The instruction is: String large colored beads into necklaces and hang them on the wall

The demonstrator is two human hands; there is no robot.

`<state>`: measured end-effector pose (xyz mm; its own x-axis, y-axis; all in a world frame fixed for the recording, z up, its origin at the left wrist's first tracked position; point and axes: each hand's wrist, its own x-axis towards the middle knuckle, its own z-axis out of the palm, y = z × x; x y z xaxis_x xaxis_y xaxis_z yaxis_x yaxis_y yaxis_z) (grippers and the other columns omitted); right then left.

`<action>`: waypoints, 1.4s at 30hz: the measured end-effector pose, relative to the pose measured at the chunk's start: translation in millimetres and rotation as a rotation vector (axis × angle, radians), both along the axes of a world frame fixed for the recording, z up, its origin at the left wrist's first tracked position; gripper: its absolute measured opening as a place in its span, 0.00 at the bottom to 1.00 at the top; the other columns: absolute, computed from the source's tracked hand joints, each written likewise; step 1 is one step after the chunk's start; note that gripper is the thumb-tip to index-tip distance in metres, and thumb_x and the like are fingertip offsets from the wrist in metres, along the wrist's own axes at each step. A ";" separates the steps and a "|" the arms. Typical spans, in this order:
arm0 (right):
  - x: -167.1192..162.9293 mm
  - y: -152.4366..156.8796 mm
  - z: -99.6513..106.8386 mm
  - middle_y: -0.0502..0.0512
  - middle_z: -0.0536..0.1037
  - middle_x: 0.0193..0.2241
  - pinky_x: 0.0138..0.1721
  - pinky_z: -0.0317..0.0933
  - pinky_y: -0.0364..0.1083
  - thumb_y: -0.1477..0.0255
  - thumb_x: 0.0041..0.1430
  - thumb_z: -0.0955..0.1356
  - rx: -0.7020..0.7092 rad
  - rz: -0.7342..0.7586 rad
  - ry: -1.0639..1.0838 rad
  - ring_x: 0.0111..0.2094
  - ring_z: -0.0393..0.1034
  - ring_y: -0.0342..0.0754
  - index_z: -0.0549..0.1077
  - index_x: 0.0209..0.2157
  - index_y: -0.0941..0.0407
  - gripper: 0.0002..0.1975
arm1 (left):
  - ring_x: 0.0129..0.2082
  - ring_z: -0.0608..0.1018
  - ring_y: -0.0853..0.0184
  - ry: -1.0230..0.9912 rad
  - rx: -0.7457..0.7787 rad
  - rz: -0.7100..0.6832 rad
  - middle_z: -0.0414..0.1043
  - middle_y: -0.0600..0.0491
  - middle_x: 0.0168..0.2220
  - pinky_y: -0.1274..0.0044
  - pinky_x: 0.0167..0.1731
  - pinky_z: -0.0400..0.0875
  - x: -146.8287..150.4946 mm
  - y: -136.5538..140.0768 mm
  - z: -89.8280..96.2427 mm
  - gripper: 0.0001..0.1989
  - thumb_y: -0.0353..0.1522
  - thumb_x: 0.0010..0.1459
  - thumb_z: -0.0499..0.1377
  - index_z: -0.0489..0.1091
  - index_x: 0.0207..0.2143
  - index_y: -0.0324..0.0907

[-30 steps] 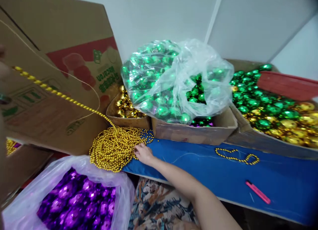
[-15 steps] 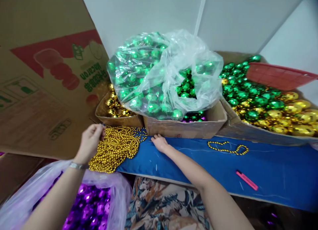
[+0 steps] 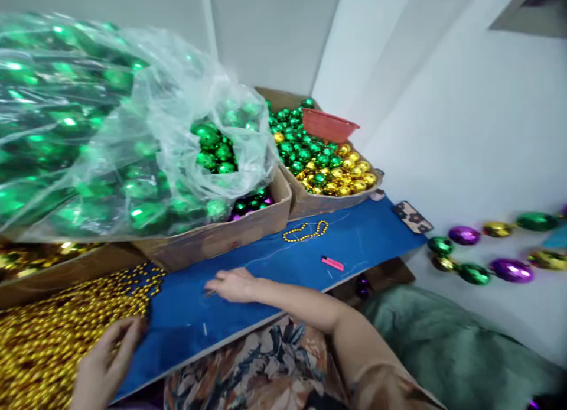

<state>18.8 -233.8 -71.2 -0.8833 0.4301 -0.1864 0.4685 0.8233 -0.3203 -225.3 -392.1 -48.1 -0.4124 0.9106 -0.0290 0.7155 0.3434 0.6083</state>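
My left hand is at the lower left, beside the heap of thin gold bead strands. Its thumb and fingers come together in a pinch; whatever they hold is too small or blurred to name. On the blue tabletop rests my right hand, fingers curled and pressed together, with something thin at the tips that I cannot make out. A short gold bead strand lies beyond it, near fine white threads. To its right is a pink box cutter.
A clear plastic bag of green beads sits on a cardboard box. Another box holds green and gold baubles and a red plastic basket. A patterned phone lies at the table's right end. Large bead strands hang rightward.
The view has swung right and closer to the bag. My left hand has come down from above the gold beads; my right hand has drawn back from the box's front edge.
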 end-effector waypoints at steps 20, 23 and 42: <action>147.1 -26.8 -93.8 0.55 0.76 0.43 0.33 0.69 0.43 0.73 0.62 0.58 -0.006 -0.387 0.111 0.36 0.75 0.46 0.71 0.50 0.49 0.18 | 0.31 0.80 0.58 0.590 -0.475 -0.130 0.52 0.34 0.64 0.70 0.23 0.72 1.6 -1.4 -45.2 0.15 0.26 0.63 0.41 0.64 0.46 0.37; 145.7 -26.5 -93.8 0.55 0.76 0.43 0.32 0.69 0.43 0.72 0.62 0.58 -0.021 -0.403 0.108 0.36 0.76 0.47 0.71 0.49 0.49 0.18 | 0.31 0.80 0.59 0.601 -0.484 -0.087 0.53 0.34 0.64 0.72 0.23 0.71 -1.0 -4.8 -46.2 0.15 0.28 0.64 0.41 0.64 0.46 0.37; 109.9 -26.8 -45.2 0.49 0.76 0.46 0.45 0.64 0.39 0.69 0.62 0.64 -0.154 -0.448 0.018 0.46 0.72 0.43 0.70 0.51 0.48 0.15 | 0.42 0.77 0.59 0.420 0.336 -0.260 0.73 0.43 0.48 0.68 0.47 0.69 11.0 -17.2 -47.6 0.09 0.35 0.62 0.52 0.65 0.43 0.41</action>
